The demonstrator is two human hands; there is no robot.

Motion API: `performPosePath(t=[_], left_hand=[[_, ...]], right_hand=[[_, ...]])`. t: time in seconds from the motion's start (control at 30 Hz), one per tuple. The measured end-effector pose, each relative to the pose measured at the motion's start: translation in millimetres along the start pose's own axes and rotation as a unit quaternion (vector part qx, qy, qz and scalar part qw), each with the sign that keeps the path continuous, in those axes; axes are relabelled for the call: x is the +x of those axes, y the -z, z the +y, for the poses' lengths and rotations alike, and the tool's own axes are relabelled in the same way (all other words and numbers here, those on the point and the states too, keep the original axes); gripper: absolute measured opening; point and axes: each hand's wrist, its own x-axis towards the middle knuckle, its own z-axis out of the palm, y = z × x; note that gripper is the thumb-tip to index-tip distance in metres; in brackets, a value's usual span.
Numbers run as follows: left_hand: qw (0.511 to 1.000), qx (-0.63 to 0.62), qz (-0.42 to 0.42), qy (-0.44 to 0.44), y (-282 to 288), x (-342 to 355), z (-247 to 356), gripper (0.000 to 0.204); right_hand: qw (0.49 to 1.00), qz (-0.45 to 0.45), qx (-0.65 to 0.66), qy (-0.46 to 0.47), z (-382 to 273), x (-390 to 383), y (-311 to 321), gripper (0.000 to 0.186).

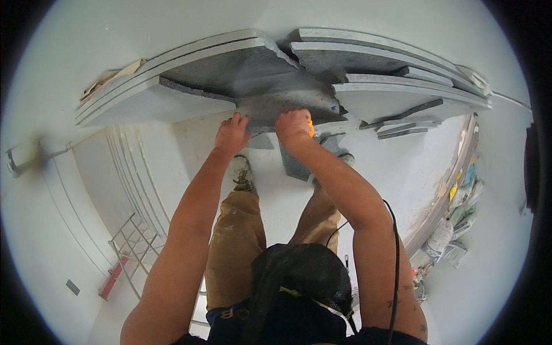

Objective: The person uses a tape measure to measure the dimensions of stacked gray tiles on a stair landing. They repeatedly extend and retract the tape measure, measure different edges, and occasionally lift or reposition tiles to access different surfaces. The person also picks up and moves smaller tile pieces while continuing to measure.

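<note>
A dark grey board (pixel 270 103) with a rough surface and a small blue mark lies in front of me, among stacked thick boards with pale edges. My left hand (pixel 232 135) is at its near left edge, fingers bent over it and gripping. Close by on the right, my right hand (pixel 293 123) is closed around an orange-yellow tool (pixel 311 127). Most of that tool is hidden by the hand, so its kind does not show. Below the right forearm, a narrow dark grey offcut (pixel 294 162) lies on the floor between my feet.
More boards (pixel 402 95) with broken edges lean at the right, with thin offcuts (pixel 405 129) near them. Bags and wrappings (pixel 460 213) lie along the right wall. A metal frame (pixel 135 241) stands at the left. A black cable hangs past my right arm.
</note>
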Motion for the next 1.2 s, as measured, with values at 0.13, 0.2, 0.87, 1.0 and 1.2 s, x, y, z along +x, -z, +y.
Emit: performPosePath(t=[0.13,0.2,0.87,1.0,1.2], left_hand=[[0.996,0.067,0.006,-0.060,-20.1,-1.7,3.6,0.032],[0.995,0.061,-0.034,-0.067,-29.2,-0.9,3.7,0.028],[0.937,0.029,-0.185,-0.293,62.8,-49.5,239.7,0.022],[0.935,0.009,-0.204,-0.289,97.7,-37.6,301.2,0.024],[0.900,0.031,-0.297,-0.317,121.6,5.3,400.2,0.026]], right_hand=[[0.991,-0.089,-0.100,0.019,9.2,-9.9,-14.2,0.023],[0.995,-0.051,-0.074,0.036,13.8,-13.2,-29.2,0.024],[0.989,0.015,-0.010,0.144,202.7,-206.8,-96.6,0.018],[0.988,0.004,0.004,0.157,256.8,-252.6,-100.9,0.015],[0.988,-0.029,0.120,0.096,342.0,-310.7,-129.4,0.015]])
